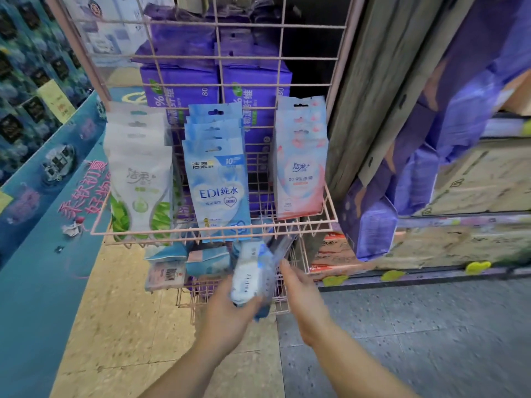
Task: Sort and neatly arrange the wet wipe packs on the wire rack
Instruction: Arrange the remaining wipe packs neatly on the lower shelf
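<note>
Your left hand [227, 314] grips a glossy blue-and-white wipe pack [249, 278] (blurred, soft plastic) before the lower basket of the pink wire rack [330, 202]. Your right hand [301, 297] hangs beside it, fingers straight and empty.

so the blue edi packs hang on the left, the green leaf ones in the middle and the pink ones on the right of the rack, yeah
Not quite. The head view shows the blue EDI packs hanging in the middle and the green leaf packs on the left; those two are swapped. The pink packs do hang on the right of the wire rack.
</note>
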A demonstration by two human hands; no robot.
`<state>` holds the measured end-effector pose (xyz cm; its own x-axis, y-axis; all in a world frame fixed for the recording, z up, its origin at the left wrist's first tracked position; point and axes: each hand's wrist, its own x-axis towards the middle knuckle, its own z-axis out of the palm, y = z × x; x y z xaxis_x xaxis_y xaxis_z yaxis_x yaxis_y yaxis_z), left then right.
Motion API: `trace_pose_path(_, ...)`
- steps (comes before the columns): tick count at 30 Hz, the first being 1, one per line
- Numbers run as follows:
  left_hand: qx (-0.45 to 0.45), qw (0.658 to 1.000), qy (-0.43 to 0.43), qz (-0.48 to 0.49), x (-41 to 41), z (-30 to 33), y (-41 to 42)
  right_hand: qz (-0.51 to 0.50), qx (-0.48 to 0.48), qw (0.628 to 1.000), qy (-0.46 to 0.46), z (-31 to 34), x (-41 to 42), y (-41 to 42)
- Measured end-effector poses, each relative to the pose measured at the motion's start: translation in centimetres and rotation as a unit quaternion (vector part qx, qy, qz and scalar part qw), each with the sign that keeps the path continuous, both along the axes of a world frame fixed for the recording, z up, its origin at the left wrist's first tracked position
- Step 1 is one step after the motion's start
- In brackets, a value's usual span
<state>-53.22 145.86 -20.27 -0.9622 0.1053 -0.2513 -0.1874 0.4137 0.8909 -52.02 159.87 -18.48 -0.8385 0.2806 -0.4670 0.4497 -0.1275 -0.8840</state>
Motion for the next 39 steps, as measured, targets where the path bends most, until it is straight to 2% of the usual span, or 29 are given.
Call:
trace_pose_path(1, 0.026, 0.998, -0.040, 0.029, -0.2, -0.1, -0.6, 0.007, 0.095, 0.995, -0.014, -0.3, -0.9, 0.7)
trace_pose_path(3, 0.066, 0.992, -0.095, 0.049, -0.2, 0.0, -1.4, 0.084, 0.259, 0.960, -0.066, -1.0, -3.1, 1.7)
trace_pose_path(6, 0.081, 0.988, -0.118, 0.056, 0.0, 0.6, -1.8, 0.240, 0.388, 0.871, -0.184, -3.6, -6.2, 2.2)
trace_pose_path(8, 0.091, 0.987, -0.121, 0.062, 0.0, 1.3, -2.0, 0.283, 0.393, 0.852, -0.200, -4.8, -7.9, 1.7)
trace_pose_path(10, 0.096, 0.986, -0.121, 0.059, -0.3, 1.8, -2.3, 0.274, 0.385, 0.863, -0.179, -4.2, -8.3, 1.3)
trace_pose_path(13, 0.103, 0.985, -0.126, 0.052, -0.6, 1.9, -3.0, 0.191, 0.370, 0.902, -0.113, -3.3, -6.7, 1.3)
trace_pose_path(16, 0.122, 0.977, -0.150, 0.084, -0.8, 1.5, -3.1, 0.081, 0.371, 0.924, -0.048, -3.0, -3.7, 1.7)
trace_pose_path(19, 0.149, 0.966, -0.182, 0.107, -1.3, -0.2, -2.9, 0.000, 0.288, 0.958, 0.004, -3.3, -0.4, 2.4)
trace_pose_path(22, 0.155, 0.960, -0.205, 0.111, -2.4, -2.6, -1.9, -0.055, 0.276, 0.959, 0.031, -3.0, 2.4, 3.5)
trace_pose_path(25, 0.203, 0.954, -0.194, 0.105, -3.5, -0.1, 1.1, -0.082, 0.286, 0.954, 0.043, -2.3, 4.4, 4.5)
trace_pose_path(28, 0.228, 0.946, -0.180, 0.147, -5.3, 0.8, 4.1, -0.082, 0.283, 0.955, 0.039, -1.1, 5.4, 4.9)
trace_pose_path(31, 0.144, 0.969, -0.152, 0.127, -5.1, 1.7, 5.1, -0.087, 0.293, 0.951, 0.037, -0.1, 5.6, 4.4)
trace_pose_path(33, 0.178, 0.967, -0.175, 0.052, -3.5, 2.9, 4.4, -0.090, 0.290, 0.952, 0.041, 0.2, 5.4, 3.7)
trace_pose_path(35, 0.250, 0.927, -0.273, -0.061, -1.7, 4.0, 3.4, -0.072, 0.305, 0.948, 0.055, 0.7, 5.2, 2.3)
trace_pose_path(37, 0.271, 0.907, -0.303, -0.110, -0.7, 4.0, 2.6, 0.029, 0.384, 0.916, 0.114, 0.7, 5.3, 0.5)
trace_pose_path(39, 0.289, 0.906, -0.298, -0.082, -0.7, 3.9, 1.5, 0.150, 0.420, 0.877, 0.180, -0.3, 5.4, -1.0)
